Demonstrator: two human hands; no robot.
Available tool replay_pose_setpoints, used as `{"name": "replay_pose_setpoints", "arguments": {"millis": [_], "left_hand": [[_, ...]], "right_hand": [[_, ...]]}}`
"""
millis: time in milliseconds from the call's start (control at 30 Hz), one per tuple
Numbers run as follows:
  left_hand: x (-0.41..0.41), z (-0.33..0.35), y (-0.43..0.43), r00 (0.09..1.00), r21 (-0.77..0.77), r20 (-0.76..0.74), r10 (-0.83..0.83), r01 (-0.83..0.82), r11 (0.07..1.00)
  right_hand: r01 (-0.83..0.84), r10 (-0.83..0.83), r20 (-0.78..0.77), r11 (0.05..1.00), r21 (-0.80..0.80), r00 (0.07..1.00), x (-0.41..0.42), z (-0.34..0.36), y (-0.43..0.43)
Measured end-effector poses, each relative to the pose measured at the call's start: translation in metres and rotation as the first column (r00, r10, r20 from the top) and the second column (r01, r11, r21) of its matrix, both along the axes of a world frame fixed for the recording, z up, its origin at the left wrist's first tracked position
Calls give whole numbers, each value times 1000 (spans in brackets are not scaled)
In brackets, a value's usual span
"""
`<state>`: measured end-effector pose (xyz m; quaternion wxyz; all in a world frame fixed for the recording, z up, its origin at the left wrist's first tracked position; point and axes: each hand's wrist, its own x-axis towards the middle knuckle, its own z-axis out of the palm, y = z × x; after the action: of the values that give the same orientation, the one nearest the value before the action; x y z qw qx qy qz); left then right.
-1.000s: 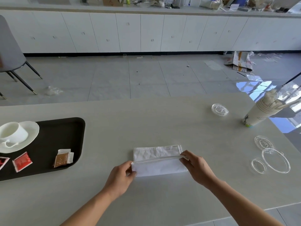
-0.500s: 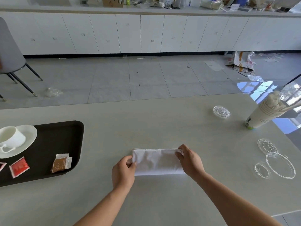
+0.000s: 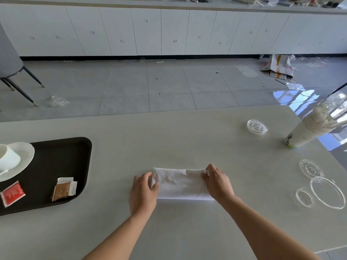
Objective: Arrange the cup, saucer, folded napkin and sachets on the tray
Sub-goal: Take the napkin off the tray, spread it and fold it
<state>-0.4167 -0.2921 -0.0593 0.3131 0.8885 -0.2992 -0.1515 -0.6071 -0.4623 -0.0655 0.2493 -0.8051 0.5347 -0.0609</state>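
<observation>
Surface: pale grey tabletop (image 3: 187, 139) with black rounded plastic tray (image 3: 62, 152).
Napkin: white folded paper napkin (image 3: 180, 184), right of tray, long axis pointing trayward.
Hands: left hand (image 3: 143, 192) pinches tray-side end; right hand (image 3: 218, 182) pinches far end.
Nearer tray: left hand.

The pale counter (image 3: 187, 139) carries a black tray (image 3: 62, 156) left, a napkin (image 3: 180, 184) near centre, clear lids (image 3: 310, 168) (four) and paper cups (image 3: 304, 134) right.

We find the white napkin (image 3: 180, 184) folded into a flat band, lower centre, on the counter (image 3: 187, 137). At the left edge, the black tray (image 3: 56, 162) carries the white cup (image 3: 9, 158) upright on its saucer (image 3: 26, 151), plus a red sachet (image 3: 12, 193) and a brown sachet (image 3: 62, 191), both flat.
</observation>
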Motion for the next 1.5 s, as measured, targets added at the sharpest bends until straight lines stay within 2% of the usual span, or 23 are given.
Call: {"name": "replay_pose_setpoints", "arguments": {"millis": [67,133,200,267,333,433,500,667,700,767,833,900,967,1100,1267,1333,1367,1400,1433,1467,1500], "left_hand": [[-2,-4,2,968,27,210,-139,137,990],[-4,-9,2,859,72,403,-316,314,947],[-5,-15,-1,744,175,465,-480,455,873],[-5,-20,-3,691,296,444,-571,488,821],[-5,-21,-5,687,381,404,-604,474,794],[-5,-26,-4,681,426,363,-636,485,763],[-3,-29,-3,678,425,365,-638,488,762],[-3,-28,-5,703,450,278,-655,507,735],[-3,-27,-6,730,444,232,-643,508,738],[-3,-19,-5,828,374,159,-537,454,809],[-5,-9,-1,910,282,189,-370,310,908],[-10,-1,2,961,246,190,-203,153,957],[-13,6,0,996,268,55,-63,46,962],[-12,14,-10,994,333,-89,60,-27,942],[-1,18,-17,914,265,-362,185,-90,960],[0,18,-14,881,239,-421,218,-124,963],[0,19,-11,869,214,-436,235,-153,965],[-1,19,-9,854,181,-454,252,-189,965],[-1,20,-8,831,142,-488,269,-229,963],[-2,21,-6,795,104,-538,280,-267,958],[-1,21,-6,755,77,-591,283,-296,952]], "right_hand": [[13,-13,13,1000,7,1000,1,-1,1],[48,-49,36,998,27,998,1,2,3],[52,-50,33,996,-66,998,-4,5,10],[-67,62,-26,949,-308,998,-7,5,24],[-236,219,-88,883,-405,972,-4,4,41],[-384,324,-235,878,-284,916,-4,-12,50],[-381,313,-307,904,-194,899,-11,-23,49],[-373,305,-343,915,-152,888,-18,-33,47],[-371,304,-342,916,-151,889,-17,-34,47],[-369,304,-342,918,-144,889,-17,-34,46],[-368,304,-341,919,-142,890,-18,-34,45],[-376,312,-352,918,-129,882,-18,-33,45],[-375,313,-350,918,-126,883,-17,-32,45],[-377,322,-343,920,-105,882,-16,-31,44],[-356,317,-309,931,-77,896,-16,-24,41],[-324,285,-266,939,-117,921,-11,-15,45],[-290,258,-189,942,-170,947,-6,-10,49],[-230,226,-43,952,-202,973,2,-6,55],[-145,172,167,976,-163,971,13,-1,62],[-65,65,392,998,-13,918,25,6,70],[-29,-108,575,974,225,811,38,14,77]]}}
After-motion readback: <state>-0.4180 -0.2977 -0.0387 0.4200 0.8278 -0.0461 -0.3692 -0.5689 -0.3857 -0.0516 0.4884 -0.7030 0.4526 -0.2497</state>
